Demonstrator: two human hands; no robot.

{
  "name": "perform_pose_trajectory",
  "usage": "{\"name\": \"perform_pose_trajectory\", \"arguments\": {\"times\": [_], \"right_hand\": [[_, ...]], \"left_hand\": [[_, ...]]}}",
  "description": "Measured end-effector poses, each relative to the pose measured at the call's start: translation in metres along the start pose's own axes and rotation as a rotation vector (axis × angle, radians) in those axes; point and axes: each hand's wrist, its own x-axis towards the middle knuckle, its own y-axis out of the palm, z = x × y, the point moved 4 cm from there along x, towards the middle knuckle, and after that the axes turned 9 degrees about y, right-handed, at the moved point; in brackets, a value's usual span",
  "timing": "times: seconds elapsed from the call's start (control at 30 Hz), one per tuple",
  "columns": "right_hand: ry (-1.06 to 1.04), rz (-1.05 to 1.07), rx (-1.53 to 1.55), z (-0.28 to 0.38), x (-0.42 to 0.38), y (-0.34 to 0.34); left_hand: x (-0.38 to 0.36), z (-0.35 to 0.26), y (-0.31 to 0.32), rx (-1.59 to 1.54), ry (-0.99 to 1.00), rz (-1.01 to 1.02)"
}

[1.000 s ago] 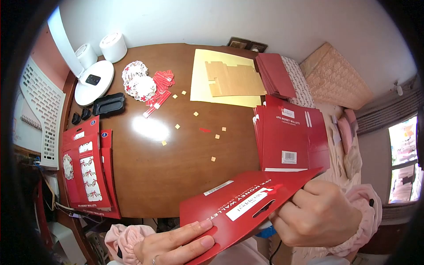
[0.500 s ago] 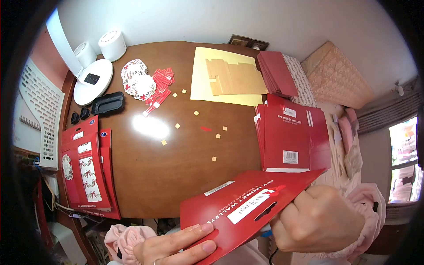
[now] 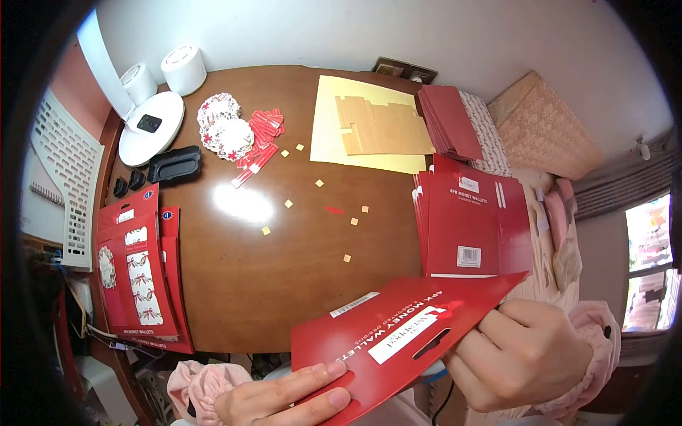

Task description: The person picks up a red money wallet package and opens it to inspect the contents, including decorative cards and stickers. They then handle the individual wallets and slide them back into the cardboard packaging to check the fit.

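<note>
A red cardboard money-wallet sleeve (image 3: 391, 312), printed "4PK MONEY WALLETS" with a white label and a hanger slot, is tilted over the front edge of the table. My left hand (image 3: 291, 397) holds its near left edge, fingers stretched over the printed face and the thumb hidden. At the right edge my right hand (image 3: 526, 358) is closed, its curled fingers gripping the sleeve and their tips hidden behind the card. Just beyond stands a stack of similar red sleeves (image 3: 458, 227), text and barcode facing up.
Finished-looking red packs (image 3: 145, 277) lie at left. Small yellowish squares (image 3: 320, 183) dot the brown table (image 3: 312, 248). Patterned round cards (image 3: 231, 138), red strips (image 3: 266, 131), a black tray (image 3: 175, 165), yellow sheets (image 3: 327, 142) and dark red cards (image 3: 451, 121) lie farther back.
My right hand has shifted slightly down and turned, uncovering more of the sleeve's right edge. The left hand stays nearly in place, and the view has shifted a little.
</note>
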Motion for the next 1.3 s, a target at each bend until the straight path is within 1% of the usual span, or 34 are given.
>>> {"name": "perform_pose_trajectory", "arguments": {"times": [0.07, 0.13, 0.17, 0.23, 0.43, 0.7, 0.77, 0.83, 0.93, 1.0, 1.07, 1.13, 1.17, 1.23, 1.27, 1.3], "right_hand": [[0.001, -0.018, 0.048, -0.002, 0.001, -0.001], [-0.015, -0.042, 0.033, -0.001, 0.002, -0.002], [-0.026, -0.065, 0.019, -0.001, 0.003, -0.003], [-0.018, -0.092, 0.032, 0.000, 0.002, -0.002], [-0.030, -0.143, 0.041, 0.000, -0.002, 0.000], [0.000, -0.123, 0.142, -0.002, -0.004, 0.001], [0.023, -0.119, 0.215, -0.003, -0.001, 0.000], [0.008, -0.105, 0.202, -0.006, -0.002, 0.001], [-0.004, -0.079, 0.166, -0.008, -0.001, -0.001], [-0.005, -0.067, 0.144, -0.009, -0.002, 0.001], [0.058, -0.121, 0.198, -0.011, -0.004, 0.004], [0.086, -0.122, 0.232, -0.014, -0.005, 0.004], [0.118, -0.124, 0.266, -0.016, -0.005, 0.004], [0.115, -0.113, 0.254, -0.017, -0.008, 0.004], [0.110, -0.100, 0.244, -0.018, -0.009, 0.004], [0.108, -0.100, 0.242, -0.018, -0.010, 0.004]], "left_hand": [[-0.005, -0.007, 0.003, 0.010, -0.002, -0.001], [-0.026, -0.011, 0.014, -0.035, -0.382, -0.053], [-0.019, -0.006, 0.010, -0.034, -0.384, -0.054], [0.004, -0.001, 0.000, 0.030, -0.071, -0.031], [0.003, 0.001, -0.001, 0.022, -0.036, -0.027], [0.003, 0.000, 0.001, 0.034, -0.062, 0.004], [0.002, -0.002, 0.001, 0.019, -0.075, 0.004], [0.002, -0.002, 0.001, 0.035, -0.128, -0.004], [0.000, -0.001, 0.001, 0.018, -0.124, -0.041], [-0.003, 0.000, -0.001, -0.002, -0.118, -0.029], [-0.004, -0.001, -0.001, -0.023, -0.114, -0.017], [-0.005, 0.001, -0.002, -0.121, -0.177, -0.071], [-0.003, 0.000, -0.005, -0.120, -0.174, -0.070], [-0.002, 0.005, -0.008, -0.273, -0.324, 0.029], [-0.005, 0.006, -0.005, -0.270, -0.323, 0.027], [-0.009, 0.004, -0.002, -0.207, -0.221, -0.017]]}}
